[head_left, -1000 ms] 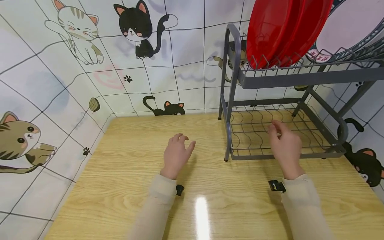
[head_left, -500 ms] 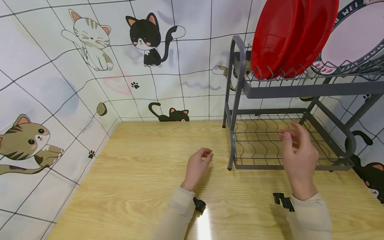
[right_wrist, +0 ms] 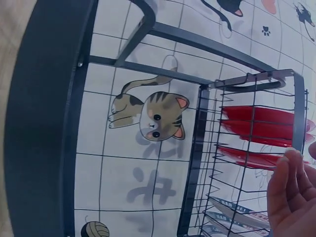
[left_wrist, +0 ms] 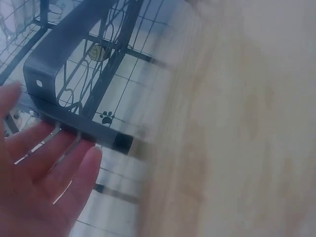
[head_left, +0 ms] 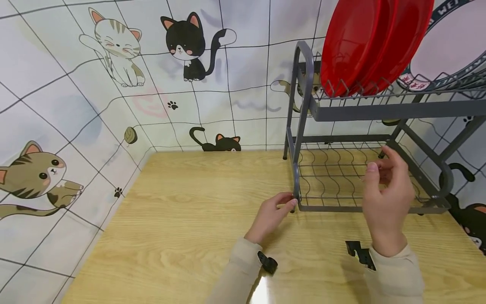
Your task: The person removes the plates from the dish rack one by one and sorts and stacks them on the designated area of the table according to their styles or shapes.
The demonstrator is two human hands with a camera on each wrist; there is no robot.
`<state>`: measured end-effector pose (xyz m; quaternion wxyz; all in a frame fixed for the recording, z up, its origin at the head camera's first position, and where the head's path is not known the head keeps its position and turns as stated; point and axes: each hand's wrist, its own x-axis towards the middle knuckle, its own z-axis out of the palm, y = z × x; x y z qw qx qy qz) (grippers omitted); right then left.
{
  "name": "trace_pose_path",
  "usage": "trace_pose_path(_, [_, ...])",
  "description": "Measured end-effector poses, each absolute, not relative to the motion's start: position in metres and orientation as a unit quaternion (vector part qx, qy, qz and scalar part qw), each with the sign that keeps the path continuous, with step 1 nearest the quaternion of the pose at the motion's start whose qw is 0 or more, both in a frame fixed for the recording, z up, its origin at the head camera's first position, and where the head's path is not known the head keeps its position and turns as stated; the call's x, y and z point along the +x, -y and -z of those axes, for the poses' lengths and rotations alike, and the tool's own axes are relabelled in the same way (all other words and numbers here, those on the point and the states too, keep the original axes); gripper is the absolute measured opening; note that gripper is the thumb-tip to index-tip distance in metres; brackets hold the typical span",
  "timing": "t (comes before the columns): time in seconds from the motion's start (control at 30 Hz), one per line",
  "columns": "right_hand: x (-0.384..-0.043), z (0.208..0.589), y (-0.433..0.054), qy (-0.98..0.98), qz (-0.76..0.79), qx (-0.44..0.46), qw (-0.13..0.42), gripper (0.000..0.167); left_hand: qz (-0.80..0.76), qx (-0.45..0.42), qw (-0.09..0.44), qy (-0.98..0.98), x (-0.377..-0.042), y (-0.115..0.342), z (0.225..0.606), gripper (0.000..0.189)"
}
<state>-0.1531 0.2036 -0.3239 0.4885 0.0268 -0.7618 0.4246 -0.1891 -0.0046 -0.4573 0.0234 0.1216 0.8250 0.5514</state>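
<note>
A grey metal two-tier dish rack (head_left: 379,113) stands on the wooden table. My left hand (head_left: 271,215) is at the rack's front left leg, its fingertips right at the metal; in the left wrist view the fingers reach nearly straight against the lower frame bar (left_wrist: 84,126), with the thumb apart. In front of the lower tier, my right hand (head_left: 389,202) hangs in the air, fingers loosely bent and holding nothing. Red plates (head_left: 353,46) lean upright on the upper tier, beside pale plates (head_left: 452,46) with a dark patterned rim.
The lower wire shelf (head_left: 330,177) sits just above the tabletop (head_left: 182,219). A tiled wall (head_left: 250,63) with cat drawings rises behind and along the left. Both wrists carry small black devices, such as the left wrist's camera mount (head_left: 267,264).
My left hand has moved right across the table to the rack's front left leg. The right hand has shifted right in front of the lower tier. The head view has tilted slightly.
</note>
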Motion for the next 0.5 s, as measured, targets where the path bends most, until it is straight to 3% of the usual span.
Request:
trace_pose_path(0.27, [-0.150,0.307,-0.204,0.753,-0.423,0.014,0.503,0.038,-0.652,0.102,0.089,-0.746,-0.191,0.002,0.475,0.038])
trace_pose_path(0.5, [-0.153,0.276,-0.210,0.761,-0.384,0.067,0.518,0.042,-0.692,0.093,0.094,-0.710,-0.194,0.003,0.479,0.036])
